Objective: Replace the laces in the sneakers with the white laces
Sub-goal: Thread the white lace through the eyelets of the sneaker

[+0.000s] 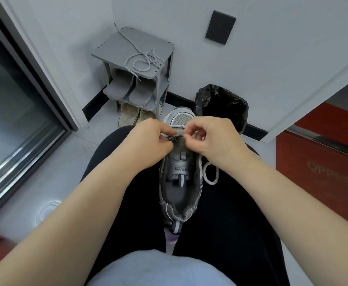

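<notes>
Trousers, black, cover my two legs (220, 213), the biggest thing below my hands, and both forearms reach out over them. Off to the left of my left hand stands one glass sliding door (14, 112); off to the right of my right hand, one red cabinet (321, 162). Beyond my left hand, against the wall, is one grey shoe rack (115, 44). Just beyond my right hand sits one bin (222, 104) lined with a black bag.

One sneaker (179, 182), grey and silver, lies on my lap between my thighs, heel toward me, toe pointing away and poking out past my knuckles. My two hands meet over its front, close together and nearly touching. My left hand (154, 139) has its fingers curled and grips the sneaker's left edge near the lowest eyelets. My right hand (212, 137) pinches the white lace (210, 176) between thumb and forefinger right at the tongue; the pinch itself is too small to read more closely.

Four slippers sit beyond my left hand: two grey slippers (132, 89) on the rack's middle shelf, two beige slippers (132, 116) on the floor beneath it.

I count two laces. The white one crosses the toe end under my fingers and loops once just beside my right wrist. One grey speckled lace (144, 58) lies coiled on the rack's top, one end hanging over the edge.
</notes>
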A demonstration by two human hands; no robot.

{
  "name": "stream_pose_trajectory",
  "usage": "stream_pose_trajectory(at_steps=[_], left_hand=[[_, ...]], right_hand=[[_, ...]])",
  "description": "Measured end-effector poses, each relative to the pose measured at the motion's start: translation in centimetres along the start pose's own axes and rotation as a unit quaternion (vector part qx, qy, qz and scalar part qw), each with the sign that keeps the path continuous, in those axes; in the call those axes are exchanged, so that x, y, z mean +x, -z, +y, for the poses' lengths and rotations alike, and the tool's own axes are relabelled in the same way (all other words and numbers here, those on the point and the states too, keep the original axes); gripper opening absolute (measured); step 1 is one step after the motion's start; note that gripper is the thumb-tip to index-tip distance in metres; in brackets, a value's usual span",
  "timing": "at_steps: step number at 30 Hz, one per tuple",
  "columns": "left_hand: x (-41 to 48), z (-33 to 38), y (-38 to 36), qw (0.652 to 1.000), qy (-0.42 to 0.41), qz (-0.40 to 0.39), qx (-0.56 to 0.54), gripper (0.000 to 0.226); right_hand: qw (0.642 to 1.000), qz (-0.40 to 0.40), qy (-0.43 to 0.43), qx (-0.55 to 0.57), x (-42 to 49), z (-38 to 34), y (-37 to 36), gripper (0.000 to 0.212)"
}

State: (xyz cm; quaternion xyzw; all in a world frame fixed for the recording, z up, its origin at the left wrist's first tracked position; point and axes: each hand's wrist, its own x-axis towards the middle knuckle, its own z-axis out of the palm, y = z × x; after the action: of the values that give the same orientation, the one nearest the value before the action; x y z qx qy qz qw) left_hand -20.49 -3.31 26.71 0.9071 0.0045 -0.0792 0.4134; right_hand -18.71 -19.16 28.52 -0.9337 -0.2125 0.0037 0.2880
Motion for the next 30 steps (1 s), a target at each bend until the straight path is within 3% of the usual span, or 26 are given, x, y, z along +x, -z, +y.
stream_pose_trajectory(at_steps=[3, 5, 8, 13, 23, 30], left_hand=[[0.0, 0.1, -0.1, 1.000, 0.005, 0.013, -0.004, 0.033], [0.1, 0.1, -0.3, 1.000, 0.006, 0.020, -0.008, 0.033], [0.2, 0.2, -0.5, 1.000, 0.002, 0.025, -0.011, 0.036], [0.3, 0.0, -0.4, 1.000, -0.004, 0.015, -0.008, 0.033], [0.4, -0.1, -0.5, 1.000, -0.004, 0.002, -0.004, 0.031], [-0.5, 0.5, -0.6, 0.997, -0.077, 0.017, 0.000, 0.035]], right_hand=[[0.995, 0.038, -0.070, 0.064, -0.4, -0.4, -1.1, 0.011], [0.997, 0.013, -0.077, -0.015, -0.4, -0.7, -2.3, 0.005], [0.986, -0.014, -0.057, -0.158, 0.1, -1.4, -3.2, 0.018], [0.975, 0.010, -0.072, -0.208, 0.5, -1.6, -3.8, 0.020], [0.977, 0.052, -0.142, -0.149, -0.2, -1.7, -5.0, 0.017], [0.982, 0.055, -0.100, -0.148, -0.9, -1.4, -4.0, 0.015]])
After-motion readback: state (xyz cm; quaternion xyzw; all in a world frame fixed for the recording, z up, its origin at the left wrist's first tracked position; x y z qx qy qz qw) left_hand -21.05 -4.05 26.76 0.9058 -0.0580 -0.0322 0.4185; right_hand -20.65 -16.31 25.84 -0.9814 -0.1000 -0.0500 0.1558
